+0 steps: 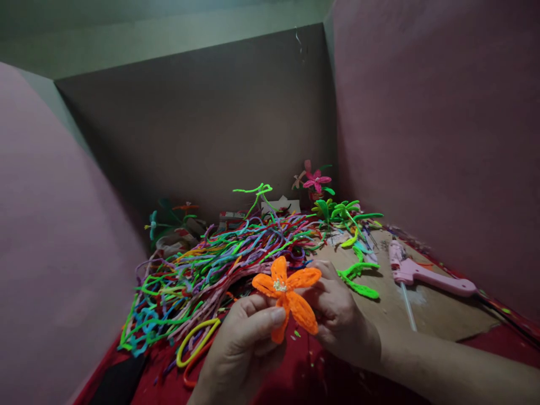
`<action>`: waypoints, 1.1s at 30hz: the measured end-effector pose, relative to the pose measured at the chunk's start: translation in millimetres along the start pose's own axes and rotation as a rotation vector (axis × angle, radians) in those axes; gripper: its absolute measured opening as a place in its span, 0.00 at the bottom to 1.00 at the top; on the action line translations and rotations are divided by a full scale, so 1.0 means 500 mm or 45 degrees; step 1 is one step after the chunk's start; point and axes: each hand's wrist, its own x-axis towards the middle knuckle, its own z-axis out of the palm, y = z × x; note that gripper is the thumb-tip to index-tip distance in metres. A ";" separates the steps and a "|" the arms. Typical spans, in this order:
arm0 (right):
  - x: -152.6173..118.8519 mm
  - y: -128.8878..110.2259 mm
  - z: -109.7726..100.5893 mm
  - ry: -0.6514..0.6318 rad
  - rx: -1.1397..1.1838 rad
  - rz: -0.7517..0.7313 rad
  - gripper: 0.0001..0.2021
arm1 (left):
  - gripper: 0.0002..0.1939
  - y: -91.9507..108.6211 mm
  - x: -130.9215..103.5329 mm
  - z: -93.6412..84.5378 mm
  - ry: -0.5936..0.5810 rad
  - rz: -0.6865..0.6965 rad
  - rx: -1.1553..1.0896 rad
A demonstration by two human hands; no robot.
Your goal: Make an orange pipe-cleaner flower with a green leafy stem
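Orange flower [289, 298] in hand

At six o'clock, its five petals and beaded centre [279, 286] look complete. Left hand [247, 337] pinches the lowest petal; right hand [343, 318] sits at three o'clock, grip hidden. Green leaves [365, 291] lie unattached.

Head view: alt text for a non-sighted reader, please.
A person's left hand holds a fuzzy orange five-petalled flower with a whitish beaded centre, the right hand close behind it. Beyond lies a tangled heap of multicoloured fuzzy stems; at right, a pink plastic glue gun rests on brown cardboard.
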 end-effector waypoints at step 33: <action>-0.006 -0.004 0.002 0.032 0.128 0.066 0.04 | 0.20 0.036 0.002 -0.003 0.316 0.347 0.154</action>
